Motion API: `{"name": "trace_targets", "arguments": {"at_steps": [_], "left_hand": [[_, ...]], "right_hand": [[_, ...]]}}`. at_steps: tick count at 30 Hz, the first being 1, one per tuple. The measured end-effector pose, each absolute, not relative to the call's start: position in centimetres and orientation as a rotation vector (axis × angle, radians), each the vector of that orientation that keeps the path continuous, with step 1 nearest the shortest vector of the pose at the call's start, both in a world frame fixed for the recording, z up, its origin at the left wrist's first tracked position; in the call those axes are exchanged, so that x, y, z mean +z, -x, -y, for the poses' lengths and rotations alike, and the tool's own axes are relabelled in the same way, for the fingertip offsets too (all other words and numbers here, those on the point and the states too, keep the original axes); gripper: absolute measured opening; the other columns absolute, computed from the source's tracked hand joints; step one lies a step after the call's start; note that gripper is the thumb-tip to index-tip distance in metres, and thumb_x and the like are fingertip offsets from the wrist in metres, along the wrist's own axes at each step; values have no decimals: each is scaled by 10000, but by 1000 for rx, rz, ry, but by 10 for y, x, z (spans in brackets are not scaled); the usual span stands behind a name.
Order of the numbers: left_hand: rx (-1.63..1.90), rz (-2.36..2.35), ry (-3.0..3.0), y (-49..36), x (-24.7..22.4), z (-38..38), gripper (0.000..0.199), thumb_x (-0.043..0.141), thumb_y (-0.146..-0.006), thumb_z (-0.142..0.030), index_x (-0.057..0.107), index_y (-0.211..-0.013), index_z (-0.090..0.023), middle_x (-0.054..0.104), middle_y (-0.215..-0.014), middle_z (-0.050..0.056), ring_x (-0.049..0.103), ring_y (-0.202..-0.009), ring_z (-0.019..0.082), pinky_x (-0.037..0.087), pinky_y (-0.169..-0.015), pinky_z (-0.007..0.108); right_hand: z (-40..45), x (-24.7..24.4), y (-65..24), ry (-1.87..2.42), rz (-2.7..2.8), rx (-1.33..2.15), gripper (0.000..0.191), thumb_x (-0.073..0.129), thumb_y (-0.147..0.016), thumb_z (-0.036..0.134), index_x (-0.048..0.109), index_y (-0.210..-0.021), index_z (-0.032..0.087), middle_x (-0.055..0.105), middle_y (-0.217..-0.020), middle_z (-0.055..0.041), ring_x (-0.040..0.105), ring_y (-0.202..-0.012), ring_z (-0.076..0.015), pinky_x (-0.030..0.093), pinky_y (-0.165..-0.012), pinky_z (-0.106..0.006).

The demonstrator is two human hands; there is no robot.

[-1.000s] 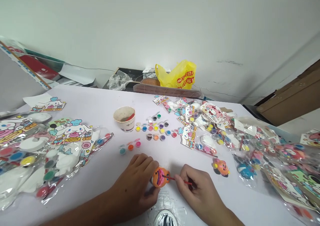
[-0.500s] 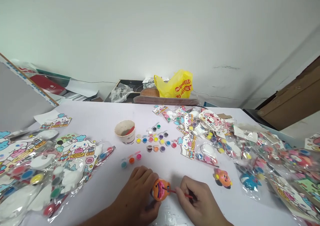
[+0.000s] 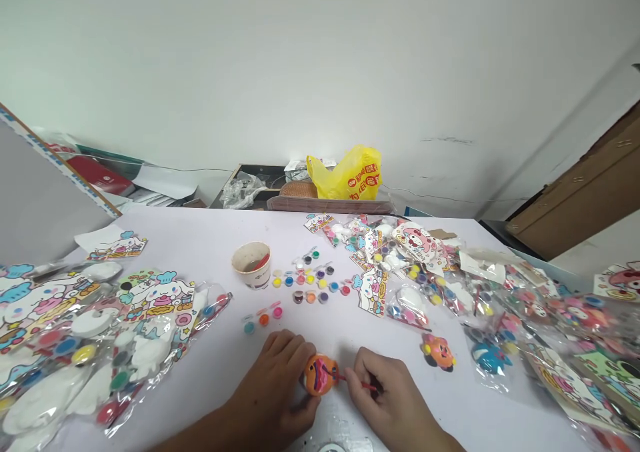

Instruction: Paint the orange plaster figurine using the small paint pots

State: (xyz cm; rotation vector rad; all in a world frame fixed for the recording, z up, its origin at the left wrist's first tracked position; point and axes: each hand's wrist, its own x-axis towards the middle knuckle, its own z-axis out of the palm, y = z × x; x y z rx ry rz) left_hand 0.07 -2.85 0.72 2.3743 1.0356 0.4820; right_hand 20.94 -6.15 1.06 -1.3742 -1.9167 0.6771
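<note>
My left hand (image 3: 283, 389) grips the left side of a small orange painted figurine (image 3: 315, 380) with a pink and dark purple patch on it. In my right hand (image 3: 385, 392) is a thin red paintbrush (image 3: 367, 385), its tip touching the figurine's painted front. Just beyond my left hand lies a strip of three paint pots (image 3: 263, 319) in teal, orange and pink. Farther back sit several more small paint pots (image 3: 310, 280) in mixed colours. Left of those stands a paper cup (image 3: 251, 265) with a red stick-like thing inside.
Bagged craft kits (image 3: 150, 299) cover the table's left, and more bagged kits (image 3: 420, 252) spread over the right. A painted orange and yellow figurine (image 3: 439, 352) lies right of my right hand, near a bagged blue figurine (image 3: 490, 357). Behind the table is a yellow plastic bag (image 3: 345, 175).
The view has shifted slightly. My left hand still holds the figurine, and the brush tip stays on its front with only a small movement of my right hand.
</note>
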Motion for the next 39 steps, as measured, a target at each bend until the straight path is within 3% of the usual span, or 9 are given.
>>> {"name": "trace_targets", "arguments": {"at_steps": [16, 22, 28, 39], "left_hand": [[475, -1042, -2398, 0, 9, 29, 317, 559, -684, -84, 431, -940, -221, 534, -948, 27, 466, -908, 236, 388, -825, 382], [444, -1059, -2412, 0, 8, 28, 356, 568, -665, -79, 436, -964, -220, 530, -971, 29, 450, -916, 244, 373, -828, 394], [430, -1088, -2422, 0, 5, 28, 361, 564, -660, -79, 438, -970, -215, 525, -974, 26, 435, -907, 232, 359, -836, 385], [454, -1155, -2429, -4, 3, 31, 282, 564, -680, -114, 431, -908, -211, 530, -945, 34, 440, -880, 234, 361, -789, 362]], "right_hand": [[64, 15, -209, 1338, 1884, 731, 369, 493, -904, 271, 259, -622, 231, 299, -530, 79, 294, -464, -81, 264, -437, -194], [66, 4, -218, 1420, 1694, 717, 410, 469, -953, 432, 332, -629, 221, 300, -565, 67, 312, -500, -99, 276, -471, -220], [64, -1, -221, 1436, 1569, 742, 392, 492, -947, 473, 420, -660, 216, 331, -574, 58, 314, -521, -114, 268, -481, -239], [45, -14, -235, 1448, 1480, 1007, 461, 364, -973, 555, 343, -647, 229, 348, -588, 47, 332, -554, -135, 287, -527, -255]]}}
